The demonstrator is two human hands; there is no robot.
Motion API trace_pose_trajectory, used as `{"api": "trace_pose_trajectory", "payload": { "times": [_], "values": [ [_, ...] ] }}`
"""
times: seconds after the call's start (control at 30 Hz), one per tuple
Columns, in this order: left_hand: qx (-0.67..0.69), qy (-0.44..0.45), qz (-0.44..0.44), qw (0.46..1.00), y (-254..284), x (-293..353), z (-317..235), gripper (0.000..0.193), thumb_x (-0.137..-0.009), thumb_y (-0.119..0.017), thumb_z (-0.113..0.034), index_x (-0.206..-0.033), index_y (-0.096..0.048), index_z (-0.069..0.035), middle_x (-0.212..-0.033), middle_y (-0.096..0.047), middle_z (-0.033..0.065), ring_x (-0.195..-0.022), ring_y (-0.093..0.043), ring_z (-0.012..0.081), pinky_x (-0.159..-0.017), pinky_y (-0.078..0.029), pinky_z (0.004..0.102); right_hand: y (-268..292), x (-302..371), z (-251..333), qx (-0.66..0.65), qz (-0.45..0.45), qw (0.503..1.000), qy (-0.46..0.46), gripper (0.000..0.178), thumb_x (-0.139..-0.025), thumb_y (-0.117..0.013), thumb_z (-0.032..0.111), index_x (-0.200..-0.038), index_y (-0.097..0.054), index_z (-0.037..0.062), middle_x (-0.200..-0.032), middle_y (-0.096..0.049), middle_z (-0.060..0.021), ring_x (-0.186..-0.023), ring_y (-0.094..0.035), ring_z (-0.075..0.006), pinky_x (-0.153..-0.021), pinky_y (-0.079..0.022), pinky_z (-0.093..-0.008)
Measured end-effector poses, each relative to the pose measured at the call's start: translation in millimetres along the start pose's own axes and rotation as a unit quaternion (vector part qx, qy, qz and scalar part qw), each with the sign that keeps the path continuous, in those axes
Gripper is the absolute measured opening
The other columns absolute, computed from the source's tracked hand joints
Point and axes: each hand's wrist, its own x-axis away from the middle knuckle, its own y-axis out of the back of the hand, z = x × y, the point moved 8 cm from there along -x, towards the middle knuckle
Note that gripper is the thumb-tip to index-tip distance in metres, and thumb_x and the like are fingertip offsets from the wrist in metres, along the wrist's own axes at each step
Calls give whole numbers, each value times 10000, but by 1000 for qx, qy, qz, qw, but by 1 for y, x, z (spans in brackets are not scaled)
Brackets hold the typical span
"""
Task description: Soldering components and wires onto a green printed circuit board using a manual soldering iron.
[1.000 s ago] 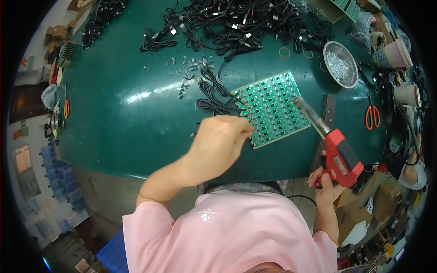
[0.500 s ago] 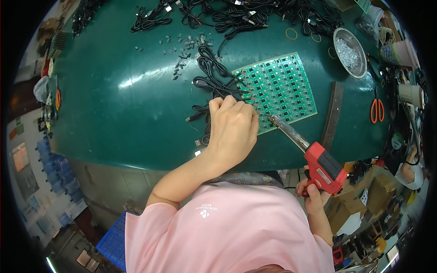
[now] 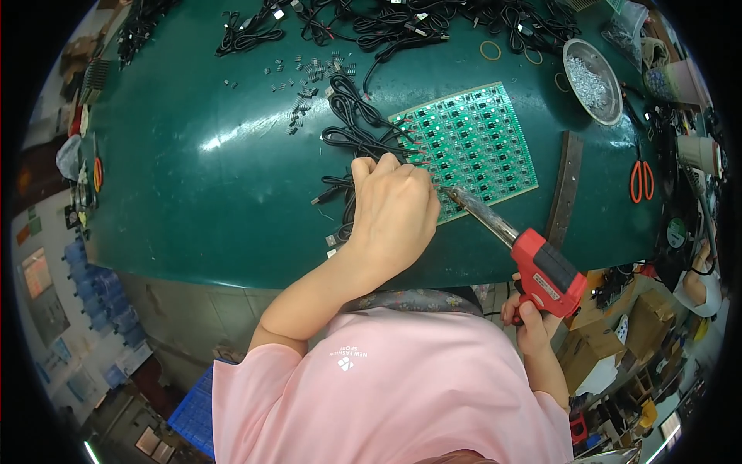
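Observation:
My right hand [image 3: 532, 319] is wrapped round the handle of a red and black soldering gun [image 3: 547, 272]. Its metal tip points up and left, at the lower left part of a green circuit board panel [image 3: 483, 143] with many small repeated circuits. My left hand [image 3: 396, 205] is closed, knuckles up, over the panel's left edge beside the tip. Its fingertips, and whatever they pinch, are hidden under the hand. Coiled black cables [image 3: 352, 139] lie along that edge, several with red wire ends on the panel. A USB plug [image 3: 332, 240] shows left of my wrist.
Small black parts [image 3: 309, 73] lie scattered on the green table [image 3: 193, 193]. More cables [image 3: 402, 23] are heaped at the back. To the right are a metal bowl of small clear pieces [image 3: 591, 85], a dark bar [image 3: 564, 185], orange-handled scissors [image 3: 641, 182] and rubber bands [image 3: 490, 51].
The soldering gun has moved slightly up and left, its tip closer to my left hand. The table scene has shifted a little upward in view. Both hands keep their grips.

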Motion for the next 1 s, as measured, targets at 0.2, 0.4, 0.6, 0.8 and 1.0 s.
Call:
{"api": "trace_pose_trajectory", "payload": {
  "times": [0.2,0.4,0.6,0.8,1.0],
  "values": [
    [-4,5,9,1000,-1,-1,1,46,-713,-663,-48,-680,-648,-19,-650,-612,86,-699,-501,233,-729,-301,378,-1,-1,-5,6,18,1000,-13,394,-897,-593,177,-1214,-465,-18,-693,-571,-67,-560,-519,-124,-502,-419,-271],
    [-5,5,1,1000,0,-1,-1,52,-706,-667,-44,-668,-642,-20,-640,-605,87,-691,-498,233,-722,-299,377,0,-3,-5,27,1,1000,-13,389,-873,-602,250,-1106,-474,-35,-702,-580,-120,-481,-515,-162,-473,-443,-296],
    [-2,1,-5,1000,0,-1,-1,61,-704,-667,-42,-657,-633,-23,-637,-603,87,-687,-497,233,-720,-297,377,1,1,8,22,2,1000,0,424,-877,-610,154,-1235,-461,-17,-723,-571,-64,-573,-533,-134,-511,-437,-276],
    [-6,4,-1,1000,-1,0,-1,61,-704,-665,-41,-656,-630,-27,-640,-605,83,-688,-497,233,-723,-296,376,3,2,6,10,14,1000,5,448,-874,-622,172,-1250,-455,-5,-746,-579,-69,-574,-540,-140,-507,-440,-282],
    [-10,0,-8,1000,0,0,-2,70,-706,-663,-42,-652,-622,-27,-647,-608,86,-689,-499,236,-724,-298,379,4,2,5,14,6,1000,21,448,-888,-608,179,-1257,-437,-10,-723,-577,-78,-571,-541,-145,-498,-441,-286]
  ]
}}
